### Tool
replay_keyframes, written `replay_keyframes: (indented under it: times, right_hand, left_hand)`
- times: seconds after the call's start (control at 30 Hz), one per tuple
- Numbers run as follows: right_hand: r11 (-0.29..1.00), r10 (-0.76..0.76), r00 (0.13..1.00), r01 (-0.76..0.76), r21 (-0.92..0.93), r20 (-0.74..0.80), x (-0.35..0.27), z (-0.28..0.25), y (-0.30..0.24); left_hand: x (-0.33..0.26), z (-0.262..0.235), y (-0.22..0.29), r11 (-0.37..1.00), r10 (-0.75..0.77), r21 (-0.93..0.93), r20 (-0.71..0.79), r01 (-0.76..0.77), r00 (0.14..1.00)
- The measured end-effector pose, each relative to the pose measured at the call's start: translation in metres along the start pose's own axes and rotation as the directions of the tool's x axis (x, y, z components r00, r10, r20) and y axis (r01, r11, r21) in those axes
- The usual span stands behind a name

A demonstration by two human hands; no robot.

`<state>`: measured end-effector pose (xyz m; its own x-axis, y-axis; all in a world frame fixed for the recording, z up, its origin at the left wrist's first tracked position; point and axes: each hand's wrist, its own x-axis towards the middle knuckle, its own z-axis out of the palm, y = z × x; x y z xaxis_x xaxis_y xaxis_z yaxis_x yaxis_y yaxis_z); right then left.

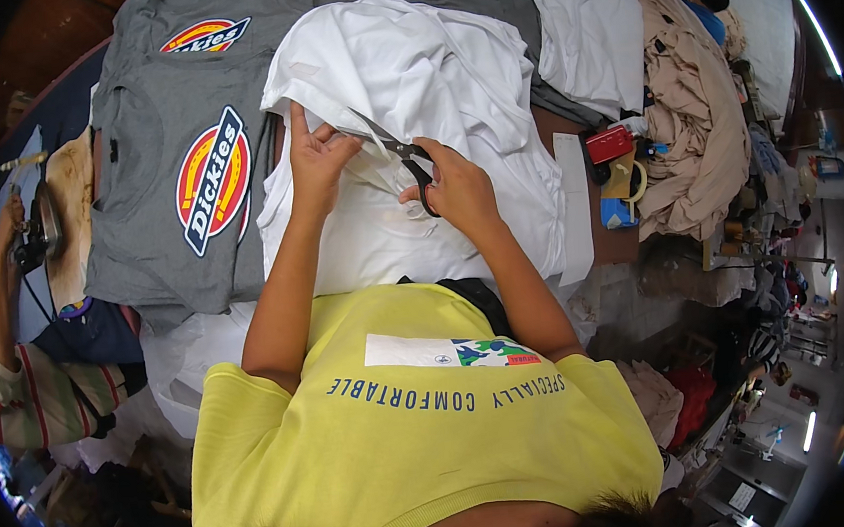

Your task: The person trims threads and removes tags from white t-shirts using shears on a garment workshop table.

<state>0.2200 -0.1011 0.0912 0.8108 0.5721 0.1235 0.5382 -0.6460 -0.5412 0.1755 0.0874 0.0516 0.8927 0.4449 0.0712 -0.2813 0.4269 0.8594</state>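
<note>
A white shirt (425,72) lies spread on the work table in front of me. My left hand (317,157) pinches a fold of its fabric and holds it up. My right hand (455,185) grips black-handled scissors (394,145), whose open blades point up-left toward the fabric beside my left fingers. My yellow shirt fills the lower part of the view.
Grey printed T-shirts (182,164) lie stacked on the left. A folded white shirt (588,33) and beige garments (695,109) sit on the right, with a red object (610,142) and tape rolls beside them. Another person's arm in a striped sleeve (21,389) is at far left by an iron (42,226).
</note>
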Motion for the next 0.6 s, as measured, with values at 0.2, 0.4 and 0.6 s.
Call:
replay_keyframes:
  times: [0.2,0.4,0.6]
  right_hand:
    - [0.996,0.035,0.997,-0.041,0.081,0.071,0.01,0.001,-0.001]
    - [0.988,0.086,0.989,-0.1,0.116,0.123,0.005,0.01,0.013]
    - [0.998,-0.051,0.999,0.051,0.03,-0.015,0.014,0.006,-0.002]
  left_hand:
    - [-0.001,0.004,0.004,1.0,-0.013,0.018,-0.002,0.013,1.0]
    - [0.006,0.001,0.008,0.998,-0.008,-0.056,-0.06,0.004,0.998]
    - [0.006,-0.002,0.006,1.0,0.012,-0.01,-0.029,-0.012,1.0]
